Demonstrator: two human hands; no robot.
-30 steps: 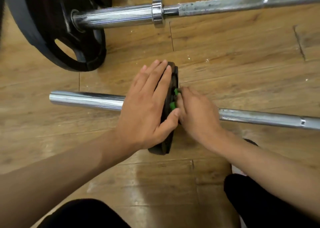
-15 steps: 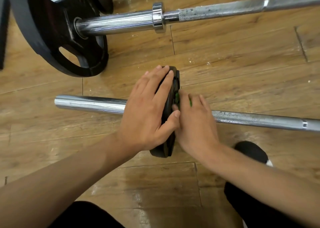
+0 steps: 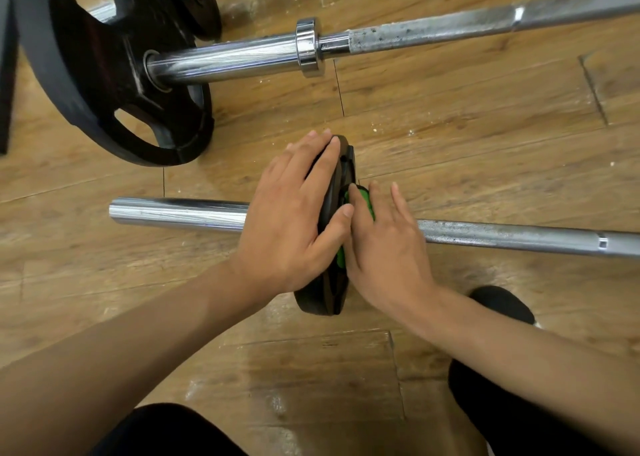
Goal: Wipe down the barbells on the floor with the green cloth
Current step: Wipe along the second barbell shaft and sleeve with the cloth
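On 1 barbell (image 3: 180,211): 1 plate (image 3: 325,300), 1 green cloth (image 3: 364,197), 2 hands (image 3: 287,220) (image 3: 384,251).

crumpled green cloth (image 3: 364,199) on near steel barbell (image 3: 519,237); far steel barbell (image 3: 433,32) parallel beyond

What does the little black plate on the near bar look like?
The small plate is a black disc, seemingly rubber-coated, with ribs moulded into its right face. It stands upright on edge on the wooden floor, threaded on the near bar. The left hand lies flat on its left face, thumb across the rim. The right hand presses the green cloth against its right face, near the bar.
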